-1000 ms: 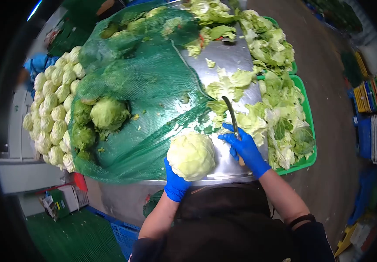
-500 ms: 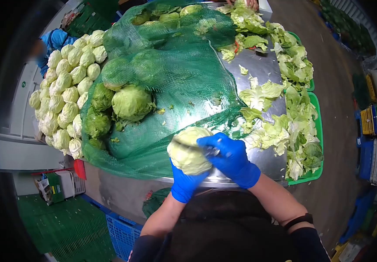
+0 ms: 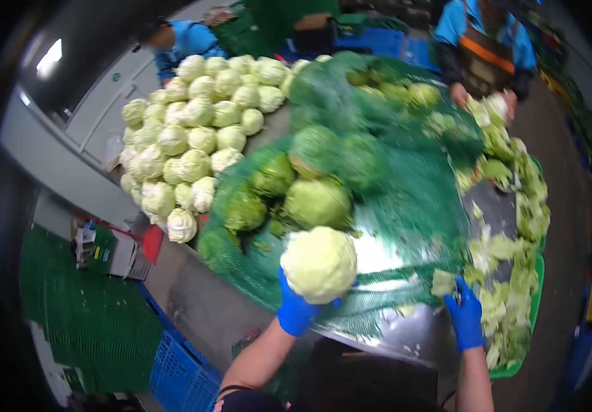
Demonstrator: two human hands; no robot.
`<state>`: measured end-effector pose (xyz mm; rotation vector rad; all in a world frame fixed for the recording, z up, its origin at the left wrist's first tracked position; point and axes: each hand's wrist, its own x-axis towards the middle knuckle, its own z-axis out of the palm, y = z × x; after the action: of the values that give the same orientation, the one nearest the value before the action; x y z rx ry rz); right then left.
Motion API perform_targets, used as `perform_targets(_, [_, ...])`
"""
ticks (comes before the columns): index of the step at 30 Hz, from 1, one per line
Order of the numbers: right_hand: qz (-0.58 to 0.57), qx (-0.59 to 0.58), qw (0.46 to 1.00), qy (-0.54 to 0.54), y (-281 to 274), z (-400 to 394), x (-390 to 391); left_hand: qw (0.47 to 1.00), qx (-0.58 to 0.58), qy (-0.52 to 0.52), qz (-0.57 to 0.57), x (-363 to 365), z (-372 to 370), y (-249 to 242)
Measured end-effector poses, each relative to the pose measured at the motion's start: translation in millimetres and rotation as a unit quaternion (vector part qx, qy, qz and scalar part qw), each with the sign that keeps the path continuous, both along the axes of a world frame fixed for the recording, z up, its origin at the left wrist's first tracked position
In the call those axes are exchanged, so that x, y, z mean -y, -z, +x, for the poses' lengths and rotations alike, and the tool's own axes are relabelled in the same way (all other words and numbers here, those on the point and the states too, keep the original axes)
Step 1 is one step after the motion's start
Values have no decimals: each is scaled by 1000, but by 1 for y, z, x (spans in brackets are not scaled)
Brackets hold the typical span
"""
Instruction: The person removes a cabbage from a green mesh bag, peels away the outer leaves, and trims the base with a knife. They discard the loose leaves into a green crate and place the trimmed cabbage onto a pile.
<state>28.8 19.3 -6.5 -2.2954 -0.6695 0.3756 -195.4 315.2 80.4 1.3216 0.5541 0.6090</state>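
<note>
Cupping cabbage (image 3: 318, 264), left hand (image 3: 296, 310) apparently underneath

L hand (image 3: 297, 310), blue glove, held a trimmed pale cabbage (image 3: 319, 264) up over green netting (image 3: 405, 206). R hand (image 3: 465, 317) sat at steel table (image 3: 405, 329) edge w/ a leaf scrap (image 3: 443, 282). Trimmed heads (image 3: 193, 130) piled far left; loose leaves (image 3: 515, 302) at right.

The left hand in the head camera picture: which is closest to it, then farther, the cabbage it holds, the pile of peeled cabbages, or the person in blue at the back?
1. Held cabbage, in the left hand.
2. Pile of peeled cabbages, up-left on the table.
3. Person in blue, far end, top right.
</note>
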Motion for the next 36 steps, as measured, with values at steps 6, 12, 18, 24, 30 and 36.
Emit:
perform_targets(6, [145,-106,983,31,14,-11,-31,925,300,-45,-229,-205,-17,-35])
perform_targets(12, [57,-136,987,70,-17,-20,-75,894,329,-157,-259,-377,-28,-61])
perform_targets(18, [49,-173,981,71,-33,-12,-113,799,486,-254,-249,-531,-38,-48])
perform_targets(24, [-10,-93,995,-29,-42,-26,-139,865,453,-208,-57,-504,2,-121])
perform_targets(30, [161,-184,968,64,-11,-33,-128,963,234,-14,-133,-429,21,-55])
perform_targets(36, [59,-134,989,21,-25,-33,-107,989,-125,43,59,-285,28,-38])
